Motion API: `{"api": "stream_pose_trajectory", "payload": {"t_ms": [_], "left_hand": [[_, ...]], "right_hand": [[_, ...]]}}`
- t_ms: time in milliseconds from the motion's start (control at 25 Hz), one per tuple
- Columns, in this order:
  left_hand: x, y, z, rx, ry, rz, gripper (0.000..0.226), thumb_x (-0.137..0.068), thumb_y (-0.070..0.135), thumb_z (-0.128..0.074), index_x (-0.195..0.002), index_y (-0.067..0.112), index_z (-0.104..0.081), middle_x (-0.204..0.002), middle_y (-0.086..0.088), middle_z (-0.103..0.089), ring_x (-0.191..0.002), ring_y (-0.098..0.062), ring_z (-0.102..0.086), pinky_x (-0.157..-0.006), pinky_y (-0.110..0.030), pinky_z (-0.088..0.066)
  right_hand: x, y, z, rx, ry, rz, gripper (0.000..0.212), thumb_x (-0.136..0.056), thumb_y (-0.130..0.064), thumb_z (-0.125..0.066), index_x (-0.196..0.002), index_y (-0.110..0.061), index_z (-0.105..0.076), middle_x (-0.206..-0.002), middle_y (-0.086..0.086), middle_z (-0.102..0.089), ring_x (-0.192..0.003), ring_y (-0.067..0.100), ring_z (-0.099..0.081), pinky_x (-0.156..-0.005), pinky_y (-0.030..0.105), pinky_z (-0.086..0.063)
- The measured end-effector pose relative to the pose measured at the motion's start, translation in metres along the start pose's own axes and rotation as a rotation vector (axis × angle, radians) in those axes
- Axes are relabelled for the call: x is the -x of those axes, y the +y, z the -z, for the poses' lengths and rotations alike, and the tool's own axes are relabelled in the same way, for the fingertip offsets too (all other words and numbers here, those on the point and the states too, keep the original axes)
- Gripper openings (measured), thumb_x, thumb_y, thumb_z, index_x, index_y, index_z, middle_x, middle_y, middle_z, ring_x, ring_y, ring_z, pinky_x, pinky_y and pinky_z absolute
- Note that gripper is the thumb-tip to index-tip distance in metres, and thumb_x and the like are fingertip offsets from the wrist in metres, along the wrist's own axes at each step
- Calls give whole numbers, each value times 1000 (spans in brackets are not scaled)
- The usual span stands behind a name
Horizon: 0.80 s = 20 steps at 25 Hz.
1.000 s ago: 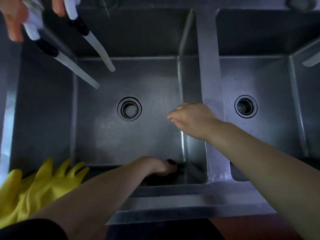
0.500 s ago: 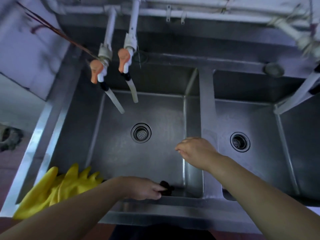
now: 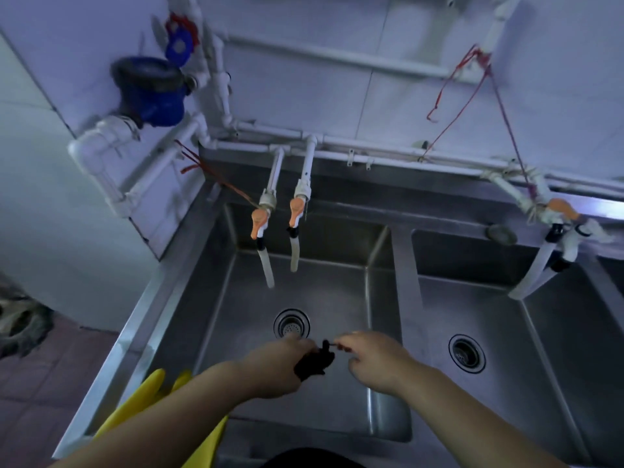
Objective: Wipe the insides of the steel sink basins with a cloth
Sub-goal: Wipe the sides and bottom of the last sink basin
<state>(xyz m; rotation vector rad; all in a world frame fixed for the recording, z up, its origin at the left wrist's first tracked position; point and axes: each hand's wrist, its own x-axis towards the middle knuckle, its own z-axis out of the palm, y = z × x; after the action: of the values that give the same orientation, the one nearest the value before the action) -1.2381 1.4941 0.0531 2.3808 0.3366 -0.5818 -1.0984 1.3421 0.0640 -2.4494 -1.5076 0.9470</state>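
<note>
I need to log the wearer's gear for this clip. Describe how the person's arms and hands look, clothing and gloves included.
Both forearms are bare, with no sleeves in view on them. The left hand and right hand wear no gloves, and no rings, watch or bracelets can be seen. Something dark, perhaps clothing, shows at the bottom edge. The fingers of the right hand show no clear markings at this size.

Yellow gloves (image 3: 141, 407), blue water meter (image 3: 150, 92)

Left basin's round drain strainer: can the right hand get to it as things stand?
Probably yes. The right hand hangs over the left steel basin, just right of the round drain strainer, nothing between them. It pinches a small black cloth, shared with the left hand.
</note>
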Motion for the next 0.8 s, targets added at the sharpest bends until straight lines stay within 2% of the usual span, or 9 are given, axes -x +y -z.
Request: {"api": "stream_pose_trajectory", "payload": {"t_ms": [120,160,240,320,360,440,520,680,800], "left_hand": [[20,7,25,41,178,-84,33,-85,14,-53,-116,24,-53,-115,2,-54,-104,-19,-56,-87,-32,-48],[26,9,29,63,231,-95,33,-84,12,-52,-115,24,-54,-112,4,-58,-102,-17,-58,-83,-30,-48],[38,11,34,106,337,-78,31,-86,18,-52,-117,24,-51,-106,4,-63,-98,-17,-61,-78,-31,-49],[49,5,34,116,410,-49,28,-87,27,-55,-114,26,-49,-96,6,-64,-91,-16,-62,-69,-29,-46],[53,1,33,108,433,-38,27,-86,30,-57,-111,27,-49,-92,7,-64,-88,-15,-62,-66,-26,-44],[57,-9,32,64,439,-25,24,-83,40,-62,-100,30,-48,-86,8,-64,-76,-11,-61,-58,-23,-41],[62,-15,31,11,406,-20,23,-81,47,-63,-83,35,-43,-75,10,-59,-61,-5,-54,-50,-19,-35],[59,-23,24,-51,332,-48,13,-81,29,-58,-76,31,-47,-77,11,-54,-73,-11,-59,-56,-24,-38],[49,-14,23,135,249,-80,17,-79,17,-60,-69,30,-54,-74,8,-62,-66,-6,-59,-53,-21,-42]], "right_hand": [[11,-42,6,-410,33,-10,86,-81,-11,-63,-148,-41,-17,-137,-18,-35,-128,3,-34,-97,17,-37],[13,-55,8,-511,53,-23,91,-79,-12,-68,-148,-40,-17,-136,-17,-35,-127,2,-35,-94,14,-38],[11,-69,5,-591,123,-70,76,-76,-15,-75,-141,-31,-38,-128,-12,-51,-114,3,-50,-84,8,-44],[12,-85,0,-587,231,-142,35,-75,-24,-75,-108,-23,-64,-102,-1,-68,-92,14,-64,-73,21,-51],[13,-92,-4,-552,286,-178,20,-76,-27,-71,-92,-17,-67,-90,6,-69,-84,22,-66,-68,30,-50],[16,-99,-11,-447,371,-201,17,-79,-29,-64,-76,-12,-65,-78,8,-66,-76,23,-63,-63,36,-46],[23,-105,-16,-370,414,-197,18,-83,-28,-63,-73,-13,-66,-74,3,-62,-73,15,-57,-65,34,-44],[42,-102,-29,-349,462,-261,16,-85,-25,-62,-81,-12,-70,-84,2,-61,-77,14,-58,-68,30,-44],[63,-88,-39,-434,492,-386,10,-87,-26,-61,-80,-21,-66,-75,-7,-58,-70,6,-56,-63,23,-43]]}}
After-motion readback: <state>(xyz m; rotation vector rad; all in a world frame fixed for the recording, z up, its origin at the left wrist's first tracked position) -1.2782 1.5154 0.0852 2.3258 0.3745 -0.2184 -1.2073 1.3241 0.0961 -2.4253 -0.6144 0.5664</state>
